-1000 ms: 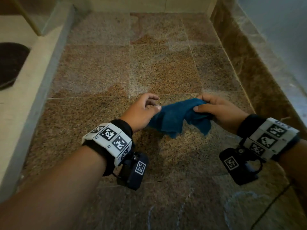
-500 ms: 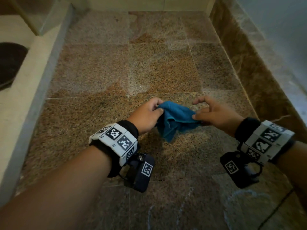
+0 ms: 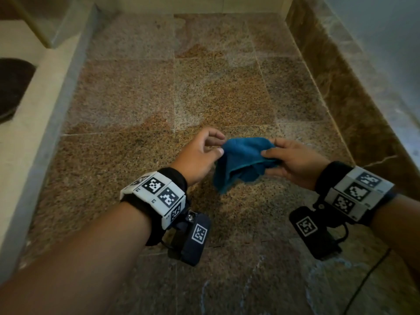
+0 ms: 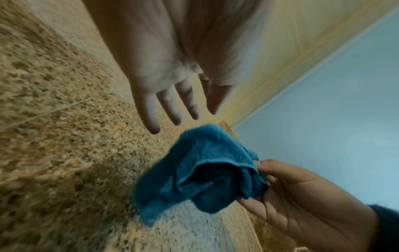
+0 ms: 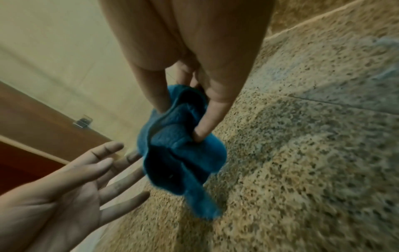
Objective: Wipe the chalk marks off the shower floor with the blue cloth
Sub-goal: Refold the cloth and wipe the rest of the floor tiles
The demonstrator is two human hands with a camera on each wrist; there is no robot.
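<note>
The blue cloth (image 3: 241, 162) hangs bunched above the speckled shower floor (image 3: 204, 87). My right hand (image 3: 293, 160) pinches its right side between thumb and fingers; the right wrist view shows the thumb pressed into the cloth (image 5: 183, 153). My left hand (image 3: 200, 155) is just left of the cloth with straight fingers and holds nothing. In the left wrist view its fingers (image 4: 168, 105) stand apart from the cloth (image 4: 205, 170). Faint chalk marks (image 3: 254, 271) lie on the near floor below my wrists, and a pale chalk smear (image 5: 377, 51) shows in the right wrist view.
A pale raised curb (image 3: 45, 110) runs along the left, with a dark mat (image 3: 11, 87) beyond it. A brown marble wall base (image 3: 352, 98) borders the right side. A thin black cable (image 3: 368, 276) lies at the lower right.
A second ago both hands held the cloth stretched between them. The hands came together, the left hand let go, and the cloth now hangs bunched from the right hand.
</note>
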